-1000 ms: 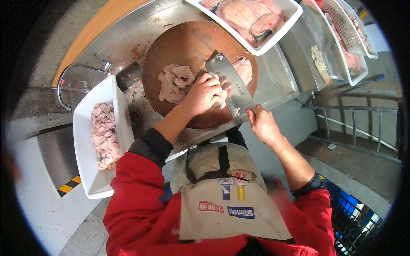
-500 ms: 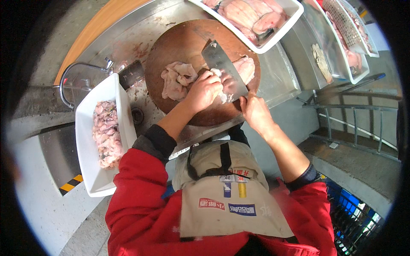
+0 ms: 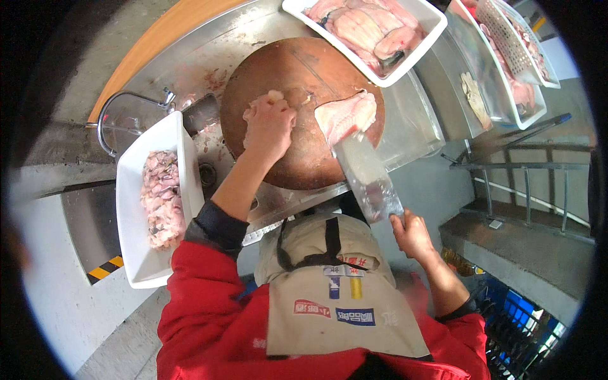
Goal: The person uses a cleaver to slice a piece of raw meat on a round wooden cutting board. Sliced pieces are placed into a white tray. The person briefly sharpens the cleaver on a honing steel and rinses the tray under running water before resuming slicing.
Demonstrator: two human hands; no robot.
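On the round wooden chopping block (image 3: pixel 301 161), my left hand (image 3: pixel 272 130) is curled over a heap of cut raw fish pieces (image 3: pixel 256 106), its fingers wrapped round them and partly hiding them. My right hand (image 3: pixel 415 235) grips the handle of a broad cleaver (image 3: pixel 368 174). The blade slants over the block's near right edge, its far tip close to a pale pink fish fillet (image 3: pixel 348 117) that lies flat on the right side of the block.
A white tub (image 3: pixel 149 209) of chopped fish stands at the left beside a tap (image 3: pixel 104 120). Another white tub (image 3: pixel 373 35), holding large fillets, overlaps the block's far edge. More tubs (image 3: pixel 500 66), a glove (image 3: pixel 475 101) and a metal railing (image 3: pixel 525 166) are at the right.
My right hand has drawn the cleaver back toward me and to the right, off the fish. My left hand has moved left from beside the blade onto the heap of pieces.
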